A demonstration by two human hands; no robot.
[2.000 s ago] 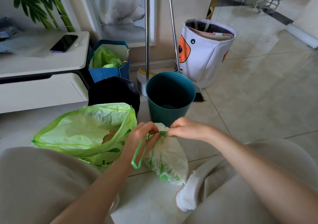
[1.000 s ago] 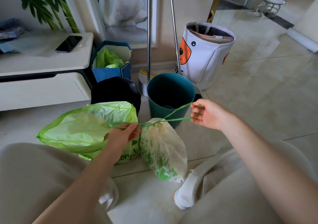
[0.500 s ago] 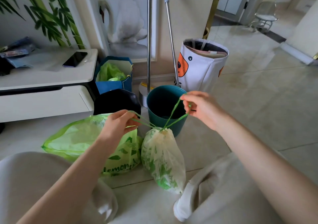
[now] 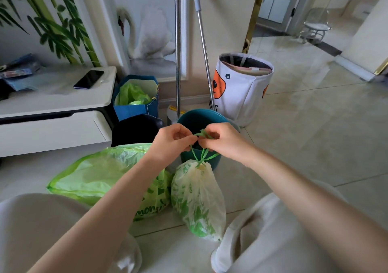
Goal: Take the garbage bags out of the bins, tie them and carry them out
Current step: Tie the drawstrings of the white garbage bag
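Left hand (image 4: pixel 172 141) and right hand (image 4: pixel 222 141) pinch the green drawstring (image 4: pixel 202 135) of the small translucent garbage bag (image 4: pixel 197 197); it rests on the floor before the teal plastic bin (image 4: pixel 189 119), touching the larger green bag (image 4: pixel 100 174).

The small bag (image 4: pixel 197 197) between my knees is thin, crinkled plastic, half see-through, and its green drawstring (image 4: pixel 201 155) looks like smooth plastic tape. The bigger green bag (image 4: pixel 98 176) beside it is the same glossy film. The teal bin (image 4: pixel 197 119) is matt plastic. The floor (image 4: pixel 315 136) is polished tile, shiny with reflections. The white basket (image 4: pixel 241 92) is cloth; the mop poles (image 4: pixel 178 62) are bright metal.
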